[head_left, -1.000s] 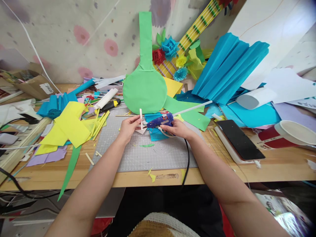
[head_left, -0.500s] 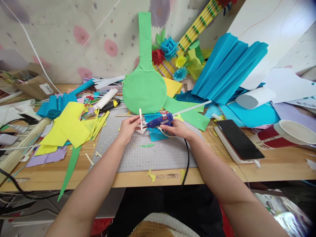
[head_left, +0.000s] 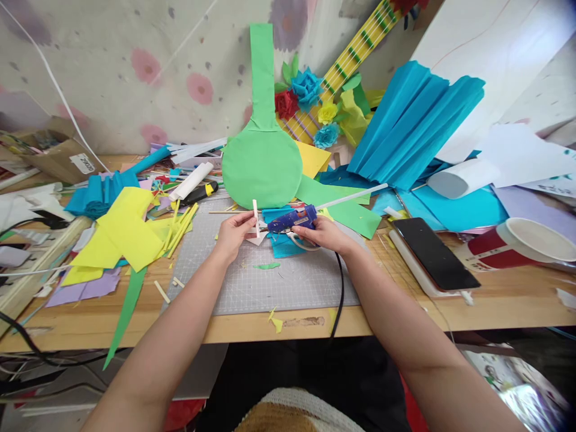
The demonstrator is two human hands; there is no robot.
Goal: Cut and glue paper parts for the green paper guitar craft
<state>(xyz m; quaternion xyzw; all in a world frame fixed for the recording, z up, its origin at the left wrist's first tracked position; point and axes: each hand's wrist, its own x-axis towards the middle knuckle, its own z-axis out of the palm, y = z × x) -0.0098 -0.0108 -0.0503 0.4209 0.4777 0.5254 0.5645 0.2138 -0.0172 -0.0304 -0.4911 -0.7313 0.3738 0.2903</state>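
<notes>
Between its fingertips, my left hand (head_left: 234, 235) pinches a narrow white strip (head_left: 256, 217), held upright over the cutting mat. My right hand (head_left: 330, 234) is wrapped round a blue hot glue gun (head_left: 292, 219), whose nozzle points left at the strip and is very close to it; whether they touch I cannot tell. A long whitish glue stick (head_left: 353, 196) juts out of the gun's back end. Under the gun lies a piece of blue paper (head_left: 288, 247). Behind both hands a green paper-covered banjo-like shape (head_left: 262, 168) leans against the wall.
A grey cutting mat (head_left: 252, 294) lies on the wooden table, with yellow paper (head_left: 126, 228) to its left. On the right are a phone (head_left: 434, 255), a paper cup (head_left: 517, 246) and folded blue paper (head_left: 414, 126). A utility knife (head_left: 201, 192) lies behind my left hand.
Both hands stay almost in place, with the strip and glue gun still held close together. The whole view has shifted very slightly.
</notes>
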